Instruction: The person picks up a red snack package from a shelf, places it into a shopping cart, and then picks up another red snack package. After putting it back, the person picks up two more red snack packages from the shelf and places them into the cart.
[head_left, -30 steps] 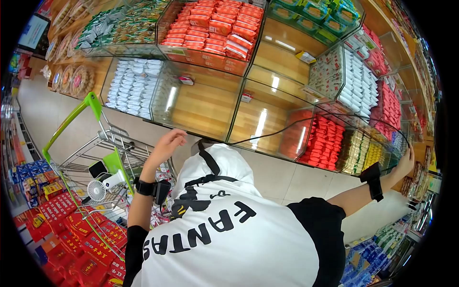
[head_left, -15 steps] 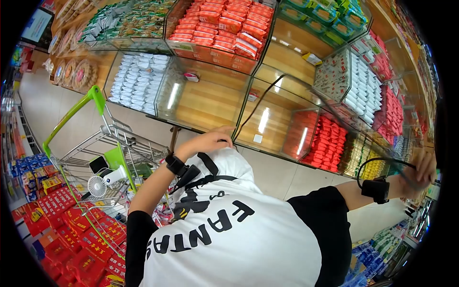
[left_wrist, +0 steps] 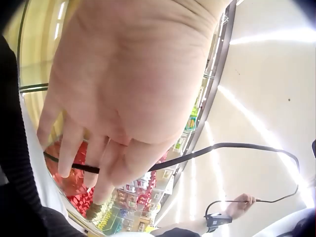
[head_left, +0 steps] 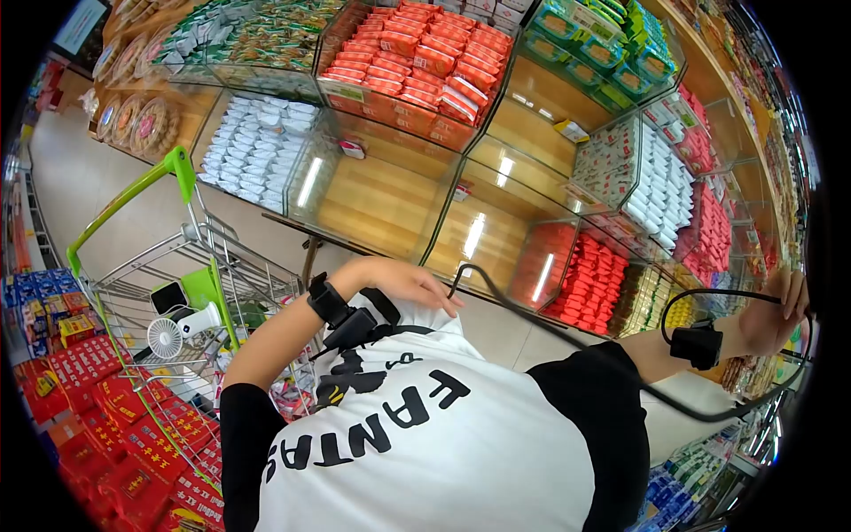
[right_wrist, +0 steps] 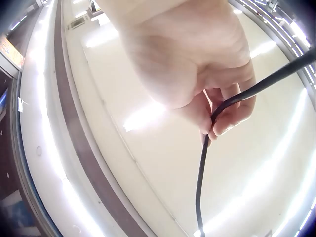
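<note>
A black cable (head_left: 550, 332) loops from the front of the white shirt (head_left: 390, 434) out to the right side. My left hand (head_left: 403, 279) is bent in over the upper chest; in the left wrist view, thumb and fingers pinch the cable (left_wrist: 187, 159), which crosses the lower fingers. Out at the far right, my right hand (head_left: 787, 293) is raised, and the right wrist view shows its thumb and fingertips gripping the cable (right_wrist: 200, 187). A short cable loop also runs from that hand to the black wrist camera (head_left: 696, 344).
Glass-sided shelf bins of red snack packs (head_left: 417, 58) and white packs (head_left: 257, 142) stand ahead. A shopping cart (head_left: 182, 168) is at the left, with a small white fan (head_left: 166, 338) in it. Red boxes (head_left: 124, 426) are stacked beyond the cart.
My left hand has come from beside the cart across to the chest and now holds the cable. The right hand has drawn back slightly, and the cable has swung from over the bins toward the shirt.
</note>
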`<state>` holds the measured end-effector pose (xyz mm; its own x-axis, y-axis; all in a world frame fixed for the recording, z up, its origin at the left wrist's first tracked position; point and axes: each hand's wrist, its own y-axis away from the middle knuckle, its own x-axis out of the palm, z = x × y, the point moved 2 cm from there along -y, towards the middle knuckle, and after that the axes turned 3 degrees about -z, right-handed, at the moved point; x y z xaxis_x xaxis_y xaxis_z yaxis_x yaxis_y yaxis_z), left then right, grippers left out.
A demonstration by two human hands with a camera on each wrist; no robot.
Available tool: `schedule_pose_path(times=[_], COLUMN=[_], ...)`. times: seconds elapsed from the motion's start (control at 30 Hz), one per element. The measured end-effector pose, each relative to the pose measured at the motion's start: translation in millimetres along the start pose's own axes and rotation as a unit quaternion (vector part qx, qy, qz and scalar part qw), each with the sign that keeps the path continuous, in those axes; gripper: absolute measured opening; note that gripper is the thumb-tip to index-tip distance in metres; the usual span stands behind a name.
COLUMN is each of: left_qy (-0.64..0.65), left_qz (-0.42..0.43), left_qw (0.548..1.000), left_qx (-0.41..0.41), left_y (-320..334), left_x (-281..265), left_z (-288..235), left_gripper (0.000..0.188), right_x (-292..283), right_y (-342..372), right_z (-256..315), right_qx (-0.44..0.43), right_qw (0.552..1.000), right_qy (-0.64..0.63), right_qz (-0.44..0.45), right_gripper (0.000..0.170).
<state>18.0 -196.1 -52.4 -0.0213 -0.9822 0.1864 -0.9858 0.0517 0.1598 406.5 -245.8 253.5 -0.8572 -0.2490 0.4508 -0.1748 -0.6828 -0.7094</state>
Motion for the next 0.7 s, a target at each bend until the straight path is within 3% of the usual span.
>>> schedule_pose_path(times=[0.23, 0.27, 0.3, 0.33, 0.37, 0.43, 0.5, 0.57, 0.63, 0.7], left_qy=[0.047, 0.054, 0.062, 0.009, 0.007, -0.128, -0.175, 0.009, -0.026, 0.026], left_qz=[-0.063, -0.084, -0.106, -0.164, -0.163, -0.235, -0.257, -0.273, -0.286, -0.367], left_qw=[0.993, 0.992, 0.991, 0.985, 0.985, 0.962, 0.946, 0.962, 0.958, 0.93], left_qx=[0.089, 0.075, 0.061, 0.055, 0.06, 0.05, 0.093, 0.002, 0.008, -0.011], left_y=[-25.0, -30.5, -36.1, -40.4, -44.7, -47.5, -39.2, -26.2, -3.2, 28.4], left_x=[-11.6, -15.9, -20.1, -25.1, -30.5, -44.8, -49.8, -48.9, -49.7, -45.3], left_z=[-2.8, 3.6, 9.3, 12.0, 14.7, 15.0, 11.5, 12.7, 20.1, 18.1], left_gripper=[0.027, 0.027, 0.027, 0.025, 0.025, 0.023, 0.023, 0.025, 0.027, 0.026], right_x=[0.2, 6.8, 6.8, 3.5, 0.3, -2.9, -18.9, -44.6, -42.4, -56.5], right_y=[4.3, 13.8, 14.8, 15.2, 14.1, 9.4, 4.1, -3.9, -19.0, -31.9], right_z=[30.7, 33.8, 42.5, 53.9, 62.6, 69.7, 77.0, 77.7, 47.3, 18.2], right_qx=[0.017, -0.052, -0.055, -0.027, 0.0, 0.001, -0.038, 0.0, 0.06, 0.088], right_qw=[0.983, 0.947, 0.946, 0.952, 0.958, 0.952, 0.826, 0.816, 0.63, 0.654], right_qy=[0.174, 0.314, 0.317, 0.301, 0.284, 0.305, 0.505, 0.539, 0.749, 0.726], right_qz=[-0.051, -0.043, -0.04, -0.04, -0.041, -0.032, -0.249, -0.212, -0.196, -0.194], right_gripper=[0.006, 0.004, 0.004, 0.005, 0.005, 0.006, 0.023, 0.031, 0.027, 0.024])
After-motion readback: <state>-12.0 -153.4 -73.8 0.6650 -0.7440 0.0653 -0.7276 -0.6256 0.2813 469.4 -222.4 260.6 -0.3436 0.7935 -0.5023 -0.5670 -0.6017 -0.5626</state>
